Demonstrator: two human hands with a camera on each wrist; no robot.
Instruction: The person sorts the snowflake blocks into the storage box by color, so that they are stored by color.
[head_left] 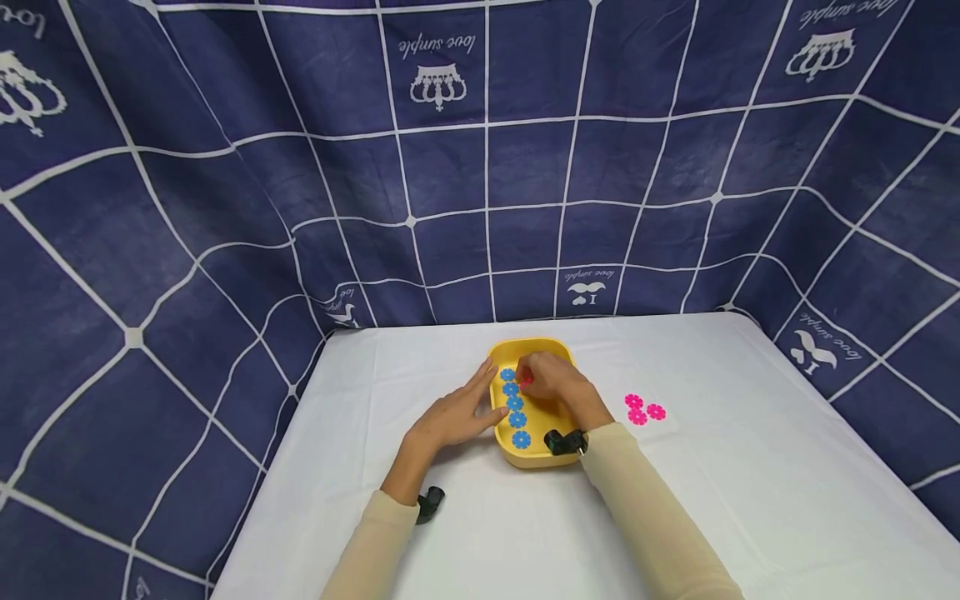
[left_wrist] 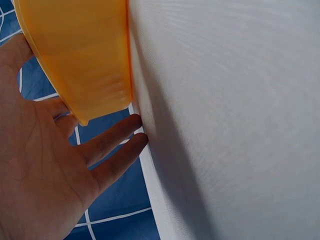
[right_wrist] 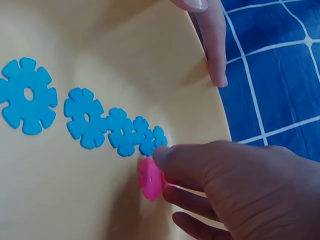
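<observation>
In the tray, my right hand [head_left: 551, 375] pinches a pink notched plastic disc [right_wrist: 151, 178] between thumb and fingers, close over the tray floor. A further sliver of pink shows by the fingers. Beside it runs a row of several blue notched discs [head_left: 514, 403], each with a hole in its middle, along the left side of the yellow tray [head_left: 551, 425]. My left hand [head_left: 453, 414] rests against the tray's left rim, fingers spread and mostly straight. The left wrist view shows two of its fingertips [left_wrist: 134, 120] down at the white cloth, beside the tray's outer wall.
Several loose pink discs [head_left: 637, 408] lie on the white-covered table [head_left: 750, 433] to the right of the tray. A dark blue curtain [head_left: 525, 167] with white grid lines hangs behind and along the sides. Small black cameras are strapped at both wrists.
</observation>
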